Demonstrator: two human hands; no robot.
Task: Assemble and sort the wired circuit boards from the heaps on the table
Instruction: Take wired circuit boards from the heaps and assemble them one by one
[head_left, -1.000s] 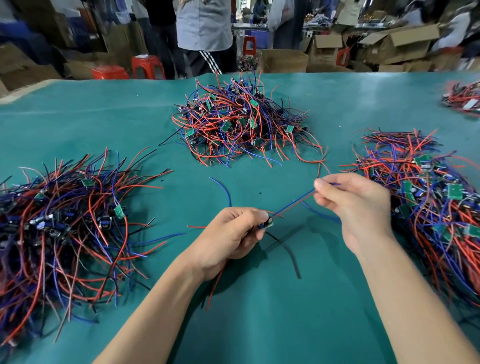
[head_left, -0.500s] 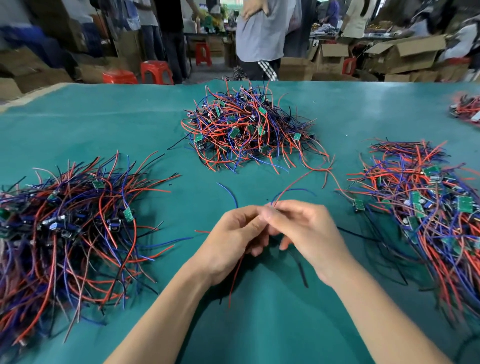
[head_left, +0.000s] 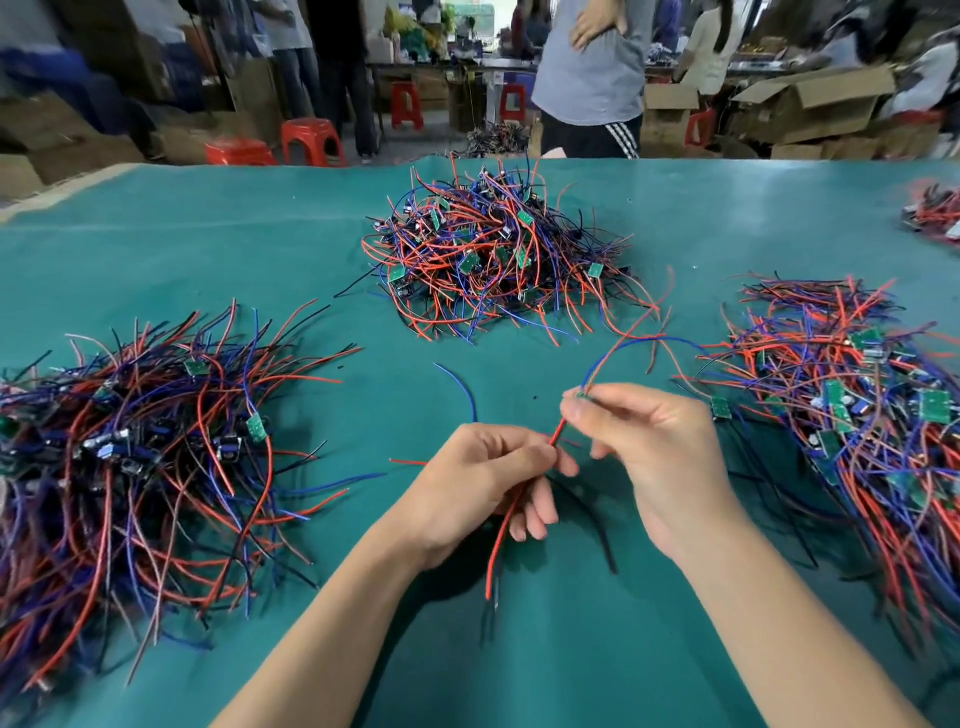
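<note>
Head view. Table (head_left: 218, 249), green covering, is carrying three heaps of wired circuit boards: left heap (head_left: 140, 457), its leads lying roughly parallel; far heap (head_left: 493, 254), tangled; right heap (head_left: 852, 410), also loose. A fourth lot (head_left: 935, 208) is showing at the far right edge.

Progress, as a judgement: the left heap is looking like sorted stock, but the far and right heaps are remaining large, so most of the work is lying ahead.

Item in hand: one small board (head_left: 582, 396) with a red wire (head_left: 511, 514) trailing near and blue and orange leads arching toward the right heap.

Left hand (head_left: 483, 488): palm turned inward, grip clamped on the red wire.

Right hand (head_left: 660, 457): raised slightly, thumb and forefinger pinching the board, other fingers loosely curled.
</note>
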